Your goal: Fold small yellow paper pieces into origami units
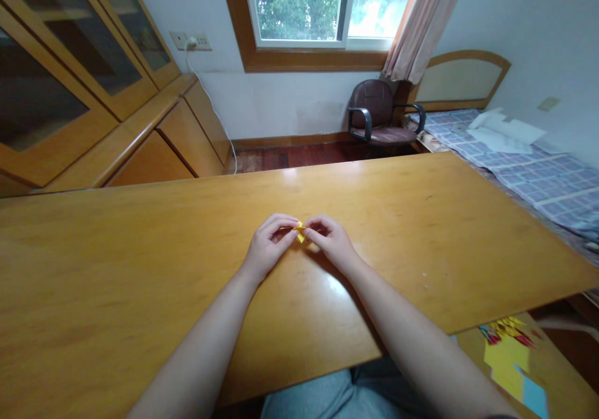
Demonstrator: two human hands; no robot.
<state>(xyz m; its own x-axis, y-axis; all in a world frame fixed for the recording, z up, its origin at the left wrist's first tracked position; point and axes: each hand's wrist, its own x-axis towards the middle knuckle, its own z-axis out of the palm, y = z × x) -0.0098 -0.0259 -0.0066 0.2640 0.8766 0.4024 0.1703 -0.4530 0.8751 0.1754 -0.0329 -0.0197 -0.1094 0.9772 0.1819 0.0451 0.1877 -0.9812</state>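
Note:
A small piece of folded yellow paper (300,232) is held between my two hands, just over the wooden desk (140,269). My left hand (271,242) pinches its left side between thumb and fingers. On the other side, the thumb and fingertips of my right hand (331,239) close on its right edge. The paper's exact folded shape is too small to make out, and my fingertips cover part of it.
Lower right, a lower surface holds yellow paper sheets (508,360), a light blue sheet (533,397) and red and yellow folded pieces (508,330). A brown armchair (374,104) stands beyond the desk. To the right is a bed (528,176); a wooden cabinet (135,138) stands left.

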